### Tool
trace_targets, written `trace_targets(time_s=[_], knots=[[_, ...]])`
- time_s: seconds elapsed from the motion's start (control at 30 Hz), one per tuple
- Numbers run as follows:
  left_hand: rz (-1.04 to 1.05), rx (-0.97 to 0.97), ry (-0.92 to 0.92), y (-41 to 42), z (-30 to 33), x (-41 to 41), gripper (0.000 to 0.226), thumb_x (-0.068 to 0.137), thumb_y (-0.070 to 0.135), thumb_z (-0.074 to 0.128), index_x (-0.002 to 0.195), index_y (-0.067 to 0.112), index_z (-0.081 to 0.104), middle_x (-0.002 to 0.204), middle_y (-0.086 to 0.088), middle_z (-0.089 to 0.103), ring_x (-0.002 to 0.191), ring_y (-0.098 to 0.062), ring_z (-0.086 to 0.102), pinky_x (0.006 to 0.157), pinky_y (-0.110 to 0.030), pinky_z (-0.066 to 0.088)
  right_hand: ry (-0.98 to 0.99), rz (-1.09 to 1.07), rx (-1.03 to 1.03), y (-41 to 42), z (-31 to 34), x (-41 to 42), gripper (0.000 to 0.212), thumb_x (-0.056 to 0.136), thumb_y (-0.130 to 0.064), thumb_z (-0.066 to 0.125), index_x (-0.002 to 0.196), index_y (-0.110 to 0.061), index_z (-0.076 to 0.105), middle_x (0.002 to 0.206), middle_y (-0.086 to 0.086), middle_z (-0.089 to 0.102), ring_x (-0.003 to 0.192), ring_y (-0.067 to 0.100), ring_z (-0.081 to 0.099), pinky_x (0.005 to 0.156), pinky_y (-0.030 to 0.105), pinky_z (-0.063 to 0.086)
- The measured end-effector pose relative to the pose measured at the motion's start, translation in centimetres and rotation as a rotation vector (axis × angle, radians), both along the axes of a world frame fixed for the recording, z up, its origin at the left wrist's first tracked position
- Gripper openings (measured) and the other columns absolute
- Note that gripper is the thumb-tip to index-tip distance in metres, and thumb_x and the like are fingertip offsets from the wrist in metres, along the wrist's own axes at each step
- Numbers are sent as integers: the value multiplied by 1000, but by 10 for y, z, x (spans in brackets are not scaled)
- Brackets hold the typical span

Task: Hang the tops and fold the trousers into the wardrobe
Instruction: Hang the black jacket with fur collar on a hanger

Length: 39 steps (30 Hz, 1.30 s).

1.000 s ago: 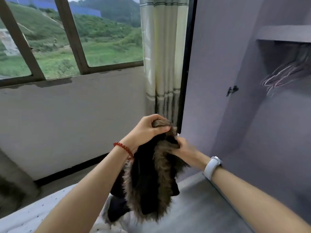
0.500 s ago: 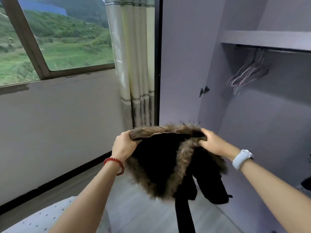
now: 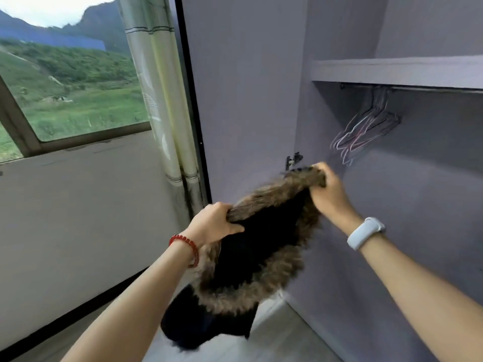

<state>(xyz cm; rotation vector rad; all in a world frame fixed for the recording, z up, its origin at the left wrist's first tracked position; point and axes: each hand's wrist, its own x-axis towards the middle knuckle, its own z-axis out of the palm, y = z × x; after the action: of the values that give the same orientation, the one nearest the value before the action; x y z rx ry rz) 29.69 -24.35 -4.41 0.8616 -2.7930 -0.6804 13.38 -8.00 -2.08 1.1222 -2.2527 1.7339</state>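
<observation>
Both hands, left hand (image 3: pixel 214 226) and right hand (image 3: pixel 328 194), grip the fur-trimmed black coat (image 3: pixel 251 246) with curled fingers before the open wardrobe (image 3: pixel 392 74), near its wire hangers (image 3: pixel 366 131).

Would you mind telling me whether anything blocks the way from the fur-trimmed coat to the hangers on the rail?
Nothing visible does: the fur-trimmed coat, held by both hands, faces the open wardrobe, with only open space up to the hangers.

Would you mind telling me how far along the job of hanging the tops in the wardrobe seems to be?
Nothing hangs yet: the hangers on the rail are all bare. In hand: the left hand and right hand grip the fur trim of a black coat before the open wardrobe. Left: put it on a hanger. No trousers are visible.
</observation>
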Motion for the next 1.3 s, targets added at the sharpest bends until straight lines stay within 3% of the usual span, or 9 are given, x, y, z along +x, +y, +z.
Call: trace_targets(time_s=[0.13,0.23,0.4,0.57,0.7,0.8,0.93,1.1,1.3], knots=[[208,82,7,-13,-39,-20,24,83,22,65,104,10,62,104,-10,66,102,-29,60,83,-31,48,-123,-111,-65,23,5,-64,18,87,6,46,92,-9,55,87,8,55,84,17,48,62,17,37],[210,188,192,-6,-27,-62,18,83,5,56,99,3,63,99,-15,67,97,-33,61,80,-33,49,-204,7,233,37,-19,-93,18,85,4,53,98,-8,55,95,7,57,93,20,52,72,18,40],[14,637,385,30,23,-141,15,86,-1,57,96,7,63,94,-14,68,82,-24,65,78,-35,54,-231,268,727,41,-72,-104,70,82,-29,70,140,-18,32,129,-8,42,123,10,40,106,24,31],[-227,882,284,37,46,-206,21,87,-7,54,91,10,65,86,-6,70,75,-16,67,71,-22,56,-41,5,757,35,-64,-141,27,93,-24,49,117,-15,58,111,5,63,105,22,58,73,23,41],[-355,784,27,1,44,-250,22,82,1,66,101,11,65,95,-4,70,86,-15,67,75,-19,55,-79,-338,542,39,-54,-209,14,93,-19,48,80,-17,52,88,15,62,88,30,57,67,29,35],[-323,714,170,-26,27,-287,16,82,7,68,98,10,67,92,-4,69,91,-20,66,76,-19,53,-243,-321,474,44,-56,-251,31,91,-7,49,64,-21,45,64,2,50,72,20,49,56,25,34],[-306,442,453,-44,7,-343,19,82,-1,66,101,1,68,92,-4,67,88,-17,61,83,-25,49,-564,-366,174,24,-52,-297,22,95,-2,40,86,-9,59,77,8,60,60,15,52,52,17,41],[-363,281,491,-63,-7,-400,25,78,-7,62,98,5,72,97,-8,71,94,-20,65,84,-27,50,-640,-448,-119,-32,-30,-354,13,95,-9,45,102,-9,56,78,4,57,62,15,50,55,20,45],[-318,237,533,-81,-17,-428,32,79,-13,54,103,1,70,93,1,64,90,-19,60,70,-12,38,-508,-636,49,-82,-35,-410,26,85,-33,62,83,-8,58,85,11,59,76,25,54,63,27,43]])
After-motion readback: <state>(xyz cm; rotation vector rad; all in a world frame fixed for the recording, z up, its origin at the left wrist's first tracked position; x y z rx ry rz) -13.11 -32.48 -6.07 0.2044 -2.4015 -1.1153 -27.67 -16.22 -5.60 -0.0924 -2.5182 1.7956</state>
